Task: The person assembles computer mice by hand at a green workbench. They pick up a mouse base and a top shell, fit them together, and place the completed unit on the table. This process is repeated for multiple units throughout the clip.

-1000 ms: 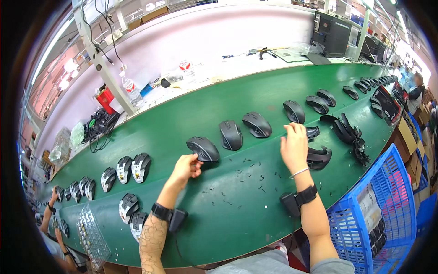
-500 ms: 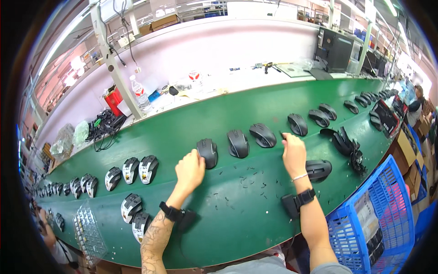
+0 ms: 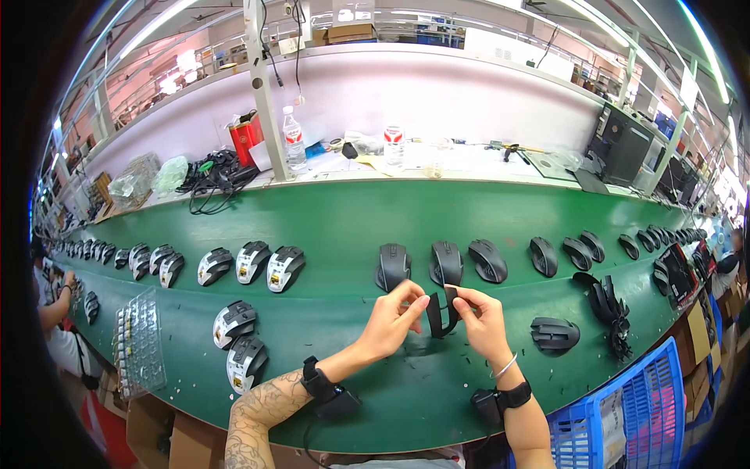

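Observation:
My left hand (image 3: 394,319) and my right hand (image 3: 483,322) are close together over the near middle of the green bench. Between their pinched fingertips they hold a thin, curved black plastic piece (image 3: 444,327) bent like a U. Just beyond stand a black computer mouse (image 3: 394,266) and a second black mouse (image 3: 446,263), whose lower end is near my fingers. To the right of my right hand lies a ribbed black mouse shell (image 3: 555,334). Small black scraps are scattered on the bench around my hands.
Opened white-and-black mice (image 3: 286,269) line the left, with a clear plastic tray (image 3: 139,344) nearer. More black mice (image 3: 544,257) run right, beside a heap of black parts (image 3: 603,305). A blue basket (image 3: 574,430) stands front right; co-workers sit at both ends.
My left hand has left the mouse it was touching, and my right hand has come back nearer. Both have met at the black piece. The view has turned rightward-down, shifting the scene.

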The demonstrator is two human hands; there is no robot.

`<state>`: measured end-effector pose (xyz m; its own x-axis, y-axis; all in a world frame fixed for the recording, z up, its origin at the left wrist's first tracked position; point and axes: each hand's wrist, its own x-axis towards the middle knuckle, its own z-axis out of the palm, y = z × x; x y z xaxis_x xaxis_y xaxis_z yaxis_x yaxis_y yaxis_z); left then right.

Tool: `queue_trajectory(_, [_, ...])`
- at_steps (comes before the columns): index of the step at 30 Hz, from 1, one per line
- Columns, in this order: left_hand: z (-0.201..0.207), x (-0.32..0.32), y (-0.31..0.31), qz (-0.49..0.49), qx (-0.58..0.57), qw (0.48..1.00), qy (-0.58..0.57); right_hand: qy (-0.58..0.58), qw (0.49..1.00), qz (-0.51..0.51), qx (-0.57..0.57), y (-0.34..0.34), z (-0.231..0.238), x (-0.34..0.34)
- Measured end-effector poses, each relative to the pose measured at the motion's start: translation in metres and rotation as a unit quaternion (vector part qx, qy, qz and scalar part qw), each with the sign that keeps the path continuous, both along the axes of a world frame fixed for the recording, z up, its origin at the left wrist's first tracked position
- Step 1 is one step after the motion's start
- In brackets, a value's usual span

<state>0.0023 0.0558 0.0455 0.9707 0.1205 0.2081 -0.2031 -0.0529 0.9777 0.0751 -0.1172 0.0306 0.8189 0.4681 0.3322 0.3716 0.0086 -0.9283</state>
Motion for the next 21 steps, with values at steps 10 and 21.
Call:
queue_trajectory(10, [0.002,-0.012,0.001,0.113,0.082,0.990,-0.008,-0.092,0.986,-0.011,-0.136,0.021,0.014,-0.035])
queue_trajectory(21, [0.032,-0.077,0.046,0.132,0.328,0.935,0.008,-0.116,0.990,0.065,-0.054,0.035,0.011,-0.056])
